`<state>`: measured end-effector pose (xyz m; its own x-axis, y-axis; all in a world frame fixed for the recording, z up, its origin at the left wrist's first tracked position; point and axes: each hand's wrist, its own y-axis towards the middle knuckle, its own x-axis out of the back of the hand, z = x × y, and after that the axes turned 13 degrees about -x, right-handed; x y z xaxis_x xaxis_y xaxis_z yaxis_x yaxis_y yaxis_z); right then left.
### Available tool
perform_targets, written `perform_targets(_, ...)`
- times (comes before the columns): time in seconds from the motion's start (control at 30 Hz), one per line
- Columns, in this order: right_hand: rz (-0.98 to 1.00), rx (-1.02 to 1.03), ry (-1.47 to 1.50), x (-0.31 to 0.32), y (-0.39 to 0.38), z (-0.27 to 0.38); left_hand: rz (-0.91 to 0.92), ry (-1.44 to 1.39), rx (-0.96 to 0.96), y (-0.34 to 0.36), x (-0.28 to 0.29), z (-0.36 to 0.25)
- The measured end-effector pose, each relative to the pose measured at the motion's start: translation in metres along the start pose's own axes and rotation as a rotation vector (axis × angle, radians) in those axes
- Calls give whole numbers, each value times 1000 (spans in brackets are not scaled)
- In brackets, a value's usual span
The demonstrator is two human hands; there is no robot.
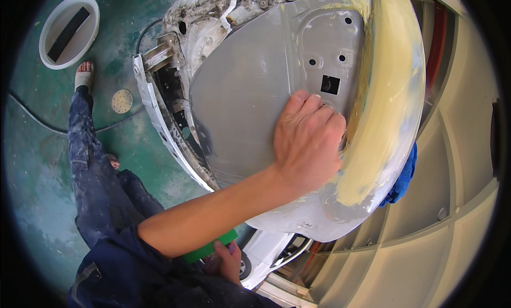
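My left hand [311,135] reaches across a grey car body panel [239,100], its fingers curled down at the edge of a recessed area. What lies under those fingers is hidden. Just above the knuckles is a square hole, with several round holes nearby. A broad band of yellow body filler [386,105] runs down the panel's right side. Lower down, partly behind my left forearm, my right hand [228,260] grips a long green sanding block [210,248]. Its thumb lies against the block, and part of the block is hidden.
On the green floor at left stand a white tub [48,31] with a dark strip in it, a perforated sanding disc [122,101] and a hose [40,124]. Blue cloth [402,177] shows behind the panel. A beige wall [420,228] and a white car [266,249] lie beyond.
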<state>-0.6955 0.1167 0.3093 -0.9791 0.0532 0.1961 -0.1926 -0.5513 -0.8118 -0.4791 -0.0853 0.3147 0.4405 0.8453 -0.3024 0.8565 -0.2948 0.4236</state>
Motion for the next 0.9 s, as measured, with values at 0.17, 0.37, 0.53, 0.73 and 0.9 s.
perform_targets(0.17,-71,-17,-113,16,7,-4,-8,27,-130,-7,0,7)
perform_targets(0.37,-74,-9,-79,3,5,0,34,52,-151,-9,2,8)
perform_targets(0.53,-59,-20,-43,0,3,4,40,32,-117,-2,5,6)
perform_targets(0.73,-29,-40,-16,0,3,8,-32,32,-92,1,0,5)
perform_targets(0.9,-26,-43,31,-14,-2,12,-94,42,-99,2,-5,4)
